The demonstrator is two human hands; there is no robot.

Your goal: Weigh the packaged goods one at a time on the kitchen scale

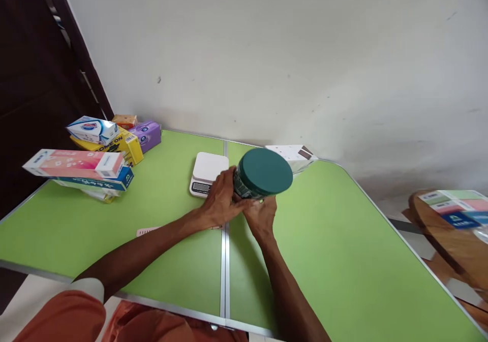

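You had both hands wrapped on a green-lidded canister (263,173), your left hand (220,199) at its side and your right hand (262,216) at its lower near side. It was tilted above the tabletop (362,260), between the front and back edges. A white scale (209,167) sat beside it; a white box (292,153) lay at the back edge, a pink box (74,164) near the left edge.

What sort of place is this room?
Perhaps a room in a home or small workplace: a green table stands by a scuffed wall, bearing a small scale and a pile of boxes.
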